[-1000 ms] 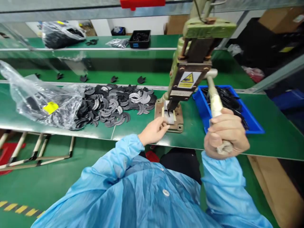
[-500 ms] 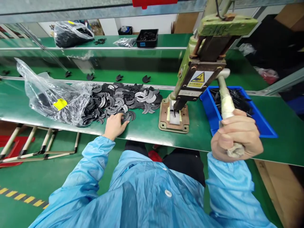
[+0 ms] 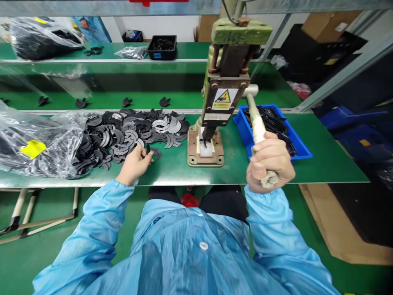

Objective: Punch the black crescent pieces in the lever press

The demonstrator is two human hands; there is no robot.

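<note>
Between the fingertips of my left hand (image 3: pixel 136 163) is a small black curved part (image 3: pixel 147 148), held up at the near side of a heap of grey and black crescent-shaped parts (image 3: pixel 132 131). Another grey crescent piece (image 3: pixel 156 153) lies just right of those fingers. My right hand (image 3: pixel 270 162) is wrapped round the lower end of a taped lever handle (image 3: pixel 256 119), which slants up to a green hand press (image 3: pixel 225 82). Below the ram sits the press base (image 3: pixel 205 159), with a light metal fixture plate (image 3: pixel 206 148) on it. My right palm is hidden.
A blue bin (image 3: pixel 302 147) of black parts stands right of the press. Clear plastic bag (image 3: pixel 58 143) lies at the left. Single dark parts (image 3: pixel 164 101) sit spaced along the green strip behind. Farther back are a black tray (image 3: pixel 162 49) and another person's blue sleeve (image 3: pixel 98 30).
My left hand has lifted a small black curved part from the edge of the heap. The view has shifted to the right. My right hand keeps its grip on the lever.
</note>
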